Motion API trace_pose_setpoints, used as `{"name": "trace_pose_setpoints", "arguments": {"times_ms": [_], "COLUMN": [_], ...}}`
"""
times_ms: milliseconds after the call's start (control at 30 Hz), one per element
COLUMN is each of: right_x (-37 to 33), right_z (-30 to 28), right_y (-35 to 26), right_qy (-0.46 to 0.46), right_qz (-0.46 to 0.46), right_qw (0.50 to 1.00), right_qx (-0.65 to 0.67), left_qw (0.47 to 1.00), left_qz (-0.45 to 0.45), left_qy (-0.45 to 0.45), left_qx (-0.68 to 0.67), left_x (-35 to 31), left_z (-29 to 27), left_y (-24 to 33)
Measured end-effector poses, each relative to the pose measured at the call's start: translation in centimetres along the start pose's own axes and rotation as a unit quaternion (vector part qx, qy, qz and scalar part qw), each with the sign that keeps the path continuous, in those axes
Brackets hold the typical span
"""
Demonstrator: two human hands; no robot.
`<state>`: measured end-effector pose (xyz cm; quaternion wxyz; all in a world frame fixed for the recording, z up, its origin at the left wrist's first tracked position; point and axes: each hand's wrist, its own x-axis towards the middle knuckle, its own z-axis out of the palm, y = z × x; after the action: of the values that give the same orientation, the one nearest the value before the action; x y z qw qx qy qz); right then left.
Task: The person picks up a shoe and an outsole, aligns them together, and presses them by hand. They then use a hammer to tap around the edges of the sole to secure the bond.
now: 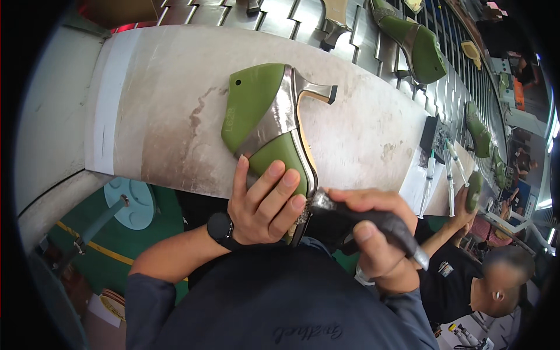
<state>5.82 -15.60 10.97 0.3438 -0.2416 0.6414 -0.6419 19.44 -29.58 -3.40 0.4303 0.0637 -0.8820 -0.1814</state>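
Note:
A silver high-heeled shoe [280, 111] on a green shoe last [254, 99] lies sideways over the workbench, its heel pointing right and its toe toward me. My left hand [265, 204] is closed around the front part, fingers over the green last. In my right hand [379, 233] is a dark hand tool [382, 226], with worn metal showing at both ends; its exact kind I cannot make out. The tool's left end meets the shoe's sole edge near the toe. My fingers partly hide the toe.
Beyond the workbench [169, 111] runs a metal slat conveyor [291, 20] carrying heeled shoes on green lasts [417, 49]. Several syringes [449, 175] lie at the bench's right end. A co-worker [461, 280] at right holds a green last. At lower left is a light-blue round stool [140, 204].

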Motion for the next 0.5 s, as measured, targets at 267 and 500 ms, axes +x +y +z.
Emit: {"name": "trace_pose_setpoints", "arguments": {"times_ms": [267,500], "right_x": [8.9,10.1], "right_z": [-2.6,0.2], "right_y": [-2.2,-0.4], "right_qy": [-0.134,-0.016], "right_qz": [0.153,0.137], "right_qw": [0.977,0.990], "right_qx": [-0.056,0.023], "left_qw": [1.000,1.000], "left_qz": [-0.014,-0.022], "left_qy": [0.009,-0.001], "left_qx": [-0.004,-0.010], "left_x": [-0.8,-0.9], "left_z": [0.6,0.2], "left_y": [0.3,0.5]}}
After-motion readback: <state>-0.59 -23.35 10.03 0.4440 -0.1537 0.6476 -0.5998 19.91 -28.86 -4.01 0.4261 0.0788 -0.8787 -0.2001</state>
